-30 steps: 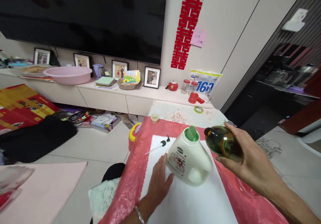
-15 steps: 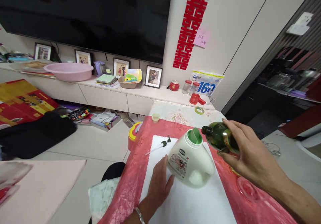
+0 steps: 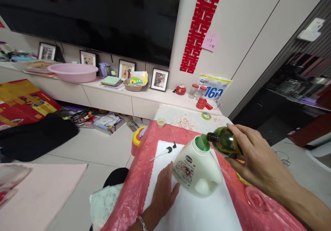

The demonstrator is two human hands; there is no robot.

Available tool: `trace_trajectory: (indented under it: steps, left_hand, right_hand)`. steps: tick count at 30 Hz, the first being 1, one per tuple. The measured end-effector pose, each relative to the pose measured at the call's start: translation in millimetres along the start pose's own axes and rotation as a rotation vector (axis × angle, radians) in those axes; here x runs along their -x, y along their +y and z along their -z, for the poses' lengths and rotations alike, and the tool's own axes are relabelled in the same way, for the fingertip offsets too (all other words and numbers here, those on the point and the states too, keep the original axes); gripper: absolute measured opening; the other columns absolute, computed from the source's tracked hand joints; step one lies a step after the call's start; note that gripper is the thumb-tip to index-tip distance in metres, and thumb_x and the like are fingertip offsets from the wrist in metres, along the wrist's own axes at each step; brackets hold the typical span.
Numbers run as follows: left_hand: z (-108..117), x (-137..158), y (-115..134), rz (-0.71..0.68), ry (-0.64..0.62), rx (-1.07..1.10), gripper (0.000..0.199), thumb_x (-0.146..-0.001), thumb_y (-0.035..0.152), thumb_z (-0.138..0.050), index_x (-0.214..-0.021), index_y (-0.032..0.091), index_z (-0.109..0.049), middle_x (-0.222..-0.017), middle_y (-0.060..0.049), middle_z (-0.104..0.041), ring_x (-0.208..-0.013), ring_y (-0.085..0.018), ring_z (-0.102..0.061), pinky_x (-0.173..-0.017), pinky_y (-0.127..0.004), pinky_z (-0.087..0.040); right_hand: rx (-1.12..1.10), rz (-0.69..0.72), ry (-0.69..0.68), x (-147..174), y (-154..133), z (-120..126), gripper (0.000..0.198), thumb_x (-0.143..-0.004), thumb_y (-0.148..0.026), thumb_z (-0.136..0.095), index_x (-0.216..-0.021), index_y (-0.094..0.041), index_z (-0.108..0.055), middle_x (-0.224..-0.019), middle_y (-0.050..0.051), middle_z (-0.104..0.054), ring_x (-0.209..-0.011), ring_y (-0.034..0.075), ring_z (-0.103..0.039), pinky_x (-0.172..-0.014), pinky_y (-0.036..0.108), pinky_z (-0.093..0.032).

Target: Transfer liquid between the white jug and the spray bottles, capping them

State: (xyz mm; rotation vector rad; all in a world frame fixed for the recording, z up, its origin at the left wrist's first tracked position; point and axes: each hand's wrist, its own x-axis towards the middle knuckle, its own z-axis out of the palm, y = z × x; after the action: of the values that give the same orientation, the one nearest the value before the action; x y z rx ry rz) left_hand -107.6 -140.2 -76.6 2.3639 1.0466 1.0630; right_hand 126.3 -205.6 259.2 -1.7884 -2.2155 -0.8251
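Observation:
My right hand [image 3: 248,151] is wrapped round a green, see-through bottle [image 3: 229,142] with a dark threaded neck. The bottle is tipped nearly level, its mouth at the open neck of a pale green laundry detergent jug [image 3: 199,169]. A green spout shows inside that neck. Whether liquid is flowing, I cannot make out. My left hand [image 3: 162,189] cups the jug's lower left side, thumb in front, with some fingers hidden. The jug is on a white sheet [image 3: 176,210]. Left of it lies a dark pump head with a clear tube [image 3: 168,150].
A red cloth [image 3: 134,186] covers the table under the sheet. At its far end are a small cup [image 3: 160,122] and a tape roll [image 3: 206,116]. A clear pink dish [image 3: 258,199] sits under my right forearm. Behind stands a low cabinet [image 3: 108,98] with photo frames and jars.
The bottle has moved slightly left, so its mouth now meets the jug's neck. My left hand stays against the jug. The camera view has shifted a little.

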Motion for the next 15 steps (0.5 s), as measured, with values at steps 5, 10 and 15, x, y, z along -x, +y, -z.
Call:
trace_trajectory:
  steps: [5, 10, 15]
  left_hand:
    - [0, 2, 1, -0.004, 0.010, 0.003, 0.084, -0.103, 0.033, -0.047, -0.167, 0.025, 0.006, -0.160, -0.022, -0.048, -0.143, -0.039, -0.054, -0.113, -0.061, -0.050]
    - [-8, 9, -9, -0.027, 0.010, -0.047, 0.090, -0.101, 0.034, -0.051, -0.167, 0.025, 0.010, -0.159, -0.022, -0.050, -0.141, -0.039, -0.057, -0.109, -0.058, -0.055]
    - [-21, 5, -13, 0.054, 0.020, -0.058, 0.103, -0.097, 0.035, -0.057, -0.163, 0.024, 0.022, -0.155, -0.021, -0.055, -0.136, -0.041, -0.061, -0.109, -0.058, -0.055]
  right_hand:
    - [-0.001, 0.004, 0.010, 0, 0, -1, 0.064, -0.096, -0.029, -0.049, -0.157, -0.017, -0.034, -0.142, 0.017, -0.049, -0.120, 0.031, -0.054, -0.094, 0.045, -0.053]
    - [0.013, 0.011, 0.066, 2, 2, -5, 0.059, -0.100, -0.035, -0.048, -0.155, -0.018, -0.038, -0.143, 0.015, -0.049, -0.121, 0.029, -0.055, -0.092, 0.042, -0.055]
    - [0.050, 0.072, 0.117, 2, 10, -8, 0.062, -0.096, -0.035, -0.051, -0.155, -0.018, -0.040, -0.143, 0.013, -0.051, -0.116, 0.027, -0.058, -0.087, 0.039, -0.058]
